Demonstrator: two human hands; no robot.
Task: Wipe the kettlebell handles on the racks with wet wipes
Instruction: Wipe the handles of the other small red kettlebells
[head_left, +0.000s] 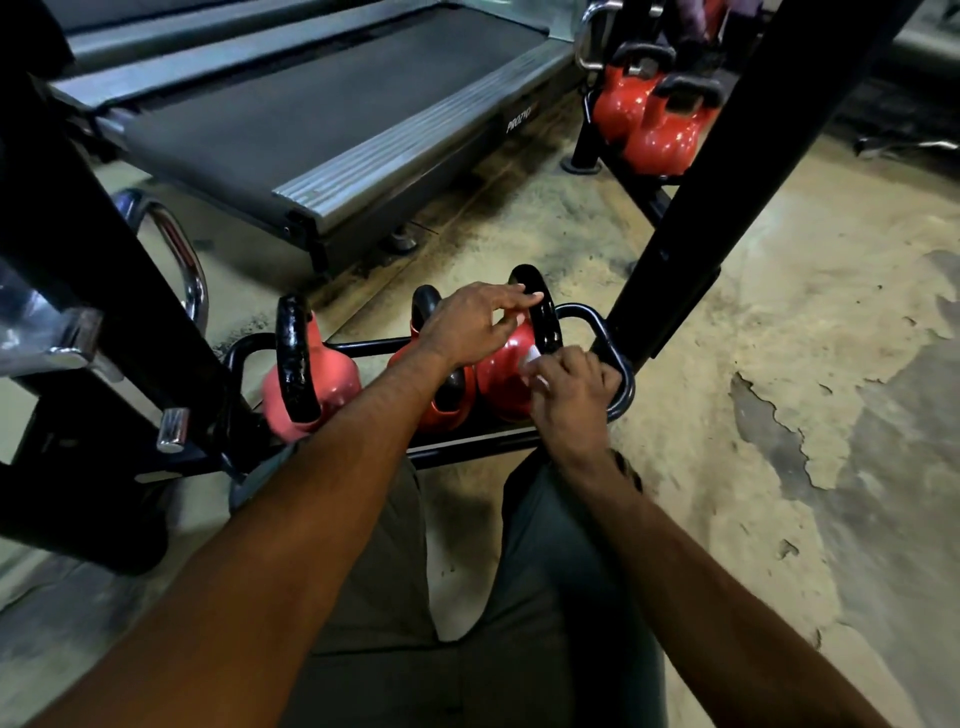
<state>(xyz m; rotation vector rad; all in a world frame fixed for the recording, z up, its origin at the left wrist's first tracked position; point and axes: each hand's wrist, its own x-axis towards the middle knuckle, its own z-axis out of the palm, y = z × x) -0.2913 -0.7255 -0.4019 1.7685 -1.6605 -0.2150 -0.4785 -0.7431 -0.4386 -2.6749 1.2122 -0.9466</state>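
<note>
Three red kettlebells with black handles sit on the low black rack (621, 364) in front of me. My right hand (571, 400) holds a white wet wipe (535, 364) against the lower part of the rightmost kettlebell's handle (543, 312). My left hand (472, 322) hovers over the middle kettlebell (441, 405) with fingers stretched toward that same handle; I cannot tell if they touch it. The left kettlebell (306, 374) stands apart, untouched.
A treadmill (311, 119) lies behind the rack. A slanted black rack post (691, 249) rises on the right, with more red kettlebells (649, 119) on a shelf behind it. Chrome bars (182, 249) and a black frame stand at the left. The floor is worn concrete.
</note>
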